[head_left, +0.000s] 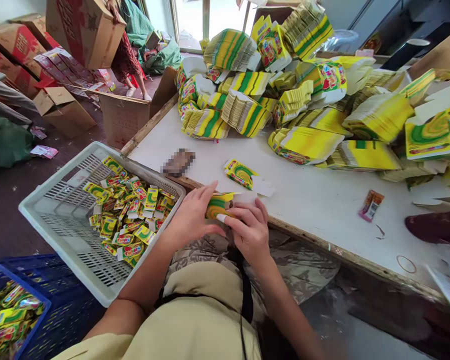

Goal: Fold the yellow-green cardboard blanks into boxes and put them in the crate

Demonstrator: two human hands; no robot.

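Observation:
A small yellow-and-green cardboard box [216,205] is held between my two hands above the table's front edge. My left hand [192,214] grips it from the left, thumb below and fingers above. The fingers of my right hand [250,226] are bent around its right end, where white flaps stick out; what lies inside the box is hidden. Just beyond my hands, another flat yellow-and-green box [240,173] lies on the white table [303,195] with its white flap spread. To my left, a white plastic basket [56,212] holds many small filled-looking boxes [135,240].
Stacks of flat yellow cartons [247,107] are heaped along the table's back. A small orange-and-pink packet [371,205] and a rubber band [406,264] lie at right. A blue crate [45,305] stands at lower left. Behind, a person carries a large cardboard box [84,32].

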